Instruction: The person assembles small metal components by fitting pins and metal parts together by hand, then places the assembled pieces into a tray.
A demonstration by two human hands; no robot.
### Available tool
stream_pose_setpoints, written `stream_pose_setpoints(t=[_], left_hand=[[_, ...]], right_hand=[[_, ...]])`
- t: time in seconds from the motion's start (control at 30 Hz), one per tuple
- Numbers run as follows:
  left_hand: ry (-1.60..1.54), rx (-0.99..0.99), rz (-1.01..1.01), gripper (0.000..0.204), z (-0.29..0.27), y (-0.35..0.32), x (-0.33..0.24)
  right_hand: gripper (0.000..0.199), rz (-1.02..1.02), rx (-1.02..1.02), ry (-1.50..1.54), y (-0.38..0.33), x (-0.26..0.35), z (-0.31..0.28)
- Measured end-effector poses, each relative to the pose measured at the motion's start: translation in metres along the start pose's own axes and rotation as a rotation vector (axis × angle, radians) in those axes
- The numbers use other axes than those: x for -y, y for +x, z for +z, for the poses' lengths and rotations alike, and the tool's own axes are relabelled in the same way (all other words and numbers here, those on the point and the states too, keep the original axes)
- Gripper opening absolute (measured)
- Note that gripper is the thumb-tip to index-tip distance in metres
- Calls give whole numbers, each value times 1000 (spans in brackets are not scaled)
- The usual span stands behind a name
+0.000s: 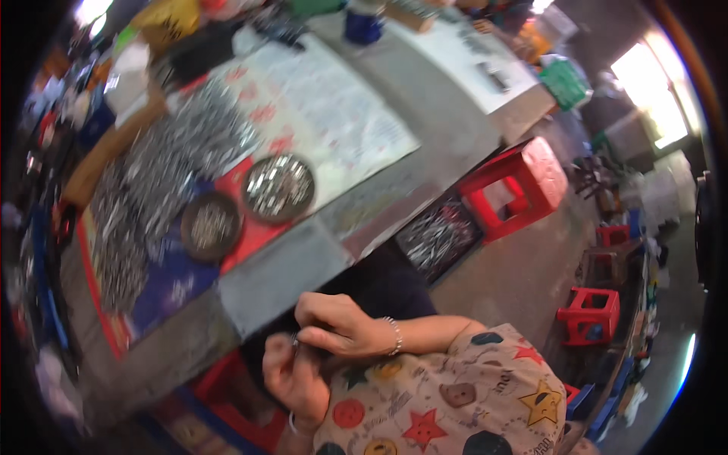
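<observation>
While both hands met just off the table's near edge, the right hand (pixel 337 326) pinched a small metal piece (pixel 295 343) with curled fingers, and the left hand (pixel 292 377) cupped beneath it, its grip unclear. Beyond, two round trays (pixel 277 187) of shiny parts sat on the table (pixel 288 273) beside a large heap of metal pieces (pixel 163 163).

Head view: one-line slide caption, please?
Both hands, left hand and right hand, pinch a small metal part below a table heaped with metal pieces.
</observation>
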State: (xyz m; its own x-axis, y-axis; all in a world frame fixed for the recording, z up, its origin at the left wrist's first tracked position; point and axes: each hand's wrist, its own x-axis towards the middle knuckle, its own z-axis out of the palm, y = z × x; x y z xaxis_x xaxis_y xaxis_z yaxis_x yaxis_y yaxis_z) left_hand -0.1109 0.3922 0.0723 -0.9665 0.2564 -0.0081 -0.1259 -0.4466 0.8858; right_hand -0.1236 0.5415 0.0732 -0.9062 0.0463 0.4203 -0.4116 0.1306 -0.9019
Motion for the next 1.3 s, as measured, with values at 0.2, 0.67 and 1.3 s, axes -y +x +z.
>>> stream_pose_setpoints(t=[0.2, 0.67, 1.3], left_hand=[[-170, 128, -93, 24, 16, 13, 10], [-452, 69, -399, 19, -2, 17, -5], [902, 541, 55, 20, 23, 136, -27]], right_hand=[[43, 400, -74, 157, -1, -15, -18], [31, 267, 95, -6, -1, -11, -17], [42, 369, 644, -136, -43, -83, -6]])
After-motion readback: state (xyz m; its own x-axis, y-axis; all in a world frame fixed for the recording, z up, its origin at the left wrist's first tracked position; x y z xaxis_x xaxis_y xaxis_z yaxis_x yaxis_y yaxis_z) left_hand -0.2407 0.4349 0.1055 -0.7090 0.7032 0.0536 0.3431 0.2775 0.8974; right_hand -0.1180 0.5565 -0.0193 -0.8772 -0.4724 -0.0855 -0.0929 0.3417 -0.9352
